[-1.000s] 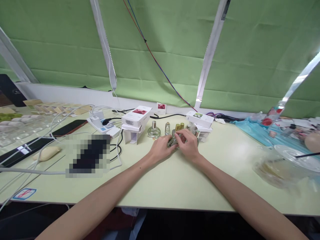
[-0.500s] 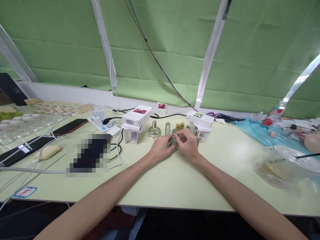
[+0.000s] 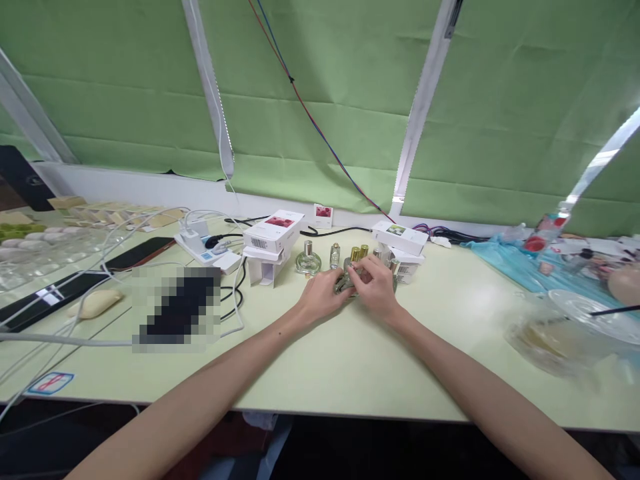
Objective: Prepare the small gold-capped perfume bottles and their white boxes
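Observation:
Both hands meet low over the table, around a clear glass bottle (image 3: 343, 283) that is mostly hidden by the fingers. My left hand (image 3: 321, 296) is curled round its left side. My right hand (image 3: 375, 287) bends over it from the right, thumb and fingers closed at its top. Just behind the hands stand small bottles with gold caps (image 3: 359, 253). A round glass perfume bottle (image 3: 308, 260) with a silver cap stands to the left of my left hand. Between it and the gold caps is a slim clear bottle (image 3: 335, 256). More glass shows partly behind my right hand.
White boxes (image 3: 275, 228) are stacked behind left, another white box (image 3: 400, 238) behind right. A power strip (image 3: 207, 253), cables and a blurred dark patch (image 3: 180, 307) lie left. A clear lidded container (image 3: 555, 333) and blue plastic (image 3: 510, 260) are at right.
Almost nothing differs. Both hands stay around the glass bottle, with only a slight shift of the fingers; the other bottles and boxes stand where they were.

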The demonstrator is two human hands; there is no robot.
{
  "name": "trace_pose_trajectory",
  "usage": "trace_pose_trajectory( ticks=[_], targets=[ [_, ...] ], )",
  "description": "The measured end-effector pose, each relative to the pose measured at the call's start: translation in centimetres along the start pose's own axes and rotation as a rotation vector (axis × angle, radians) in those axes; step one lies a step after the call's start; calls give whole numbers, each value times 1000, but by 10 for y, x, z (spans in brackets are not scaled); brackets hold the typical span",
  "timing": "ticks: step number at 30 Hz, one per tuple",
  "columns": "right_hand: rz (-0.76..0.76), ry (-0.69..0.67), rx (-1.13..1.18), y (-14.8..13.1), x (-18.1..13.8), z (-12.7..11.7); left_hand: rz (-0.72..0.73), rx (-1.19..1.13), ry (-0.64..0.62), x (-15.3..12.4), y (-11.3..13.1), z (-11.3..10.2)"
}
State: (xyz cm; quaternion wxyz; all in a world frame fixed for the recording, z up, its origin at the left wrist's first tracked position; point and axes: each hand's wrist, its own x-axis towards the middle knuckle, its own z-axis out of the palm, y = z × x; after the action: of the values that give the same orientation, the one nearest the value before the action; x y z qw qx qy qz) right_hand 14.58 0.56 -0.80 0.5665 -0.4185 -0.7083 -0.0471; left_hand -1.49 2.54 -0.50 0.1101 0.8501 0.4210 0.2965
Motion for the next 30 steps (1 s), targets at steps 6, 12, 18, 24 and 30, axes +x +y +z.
trace_pose_trajectory(
  ticks=[6, 12, 18, 24, 30],
  targets=[
    [4, -24, -23, 0, 0, -1, -1, 3, -5, 1, -1, 1],
    [-5, -36, -57, 0, -1, 0, 4, 23, -4, 0, -1, 0],
    [22, -66, -54, 1, -2, 1, 5, 33, -2, 0, -1, 0],
    [10, -55, -66, 0, -2, 1, 9, 32, -3, 0, -1, 0],
    [7, -75, -77, 0, -3, 1, 11, 32, 1, 0, 0, 0]
  ],
)
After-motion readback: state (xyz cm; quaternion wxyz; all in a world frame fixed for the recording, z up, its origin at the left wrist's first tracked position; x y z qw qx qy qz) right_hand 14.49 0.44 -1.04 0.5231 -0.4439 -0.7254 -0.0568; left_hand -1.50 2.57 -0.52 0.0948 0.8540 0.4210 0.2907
